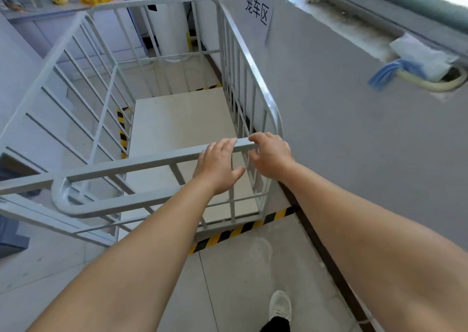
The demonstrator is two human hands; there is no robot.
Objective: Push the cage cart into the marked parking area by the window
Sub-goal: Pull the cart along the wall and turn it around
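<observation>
The grey metal cage cart (157,159) stands next to the wall under the window, its beige floor panel (182,121) empty. Yellow-black floor tape (243,230) runs along its near side, and more tape shows at its left and far sides. My left hand (217,164) lies flat on the near top rail, fingers draped over it and thumb held apart. My right hand (271,154) hovers at the rail's right corner with its fingers spread and curled, the tips just touching the bar. A paper sign (257,12) with printed characters hangs on the wall above the cart.
The grey wall (354,129) runs close along the cart's right side, with a window sill (379,9) above holding a cloth and hose. A white appliance (167,14) and a shelf of yellow items stand beyond the cart. My shoe (279,306) is on the tiled floor.
</observation>
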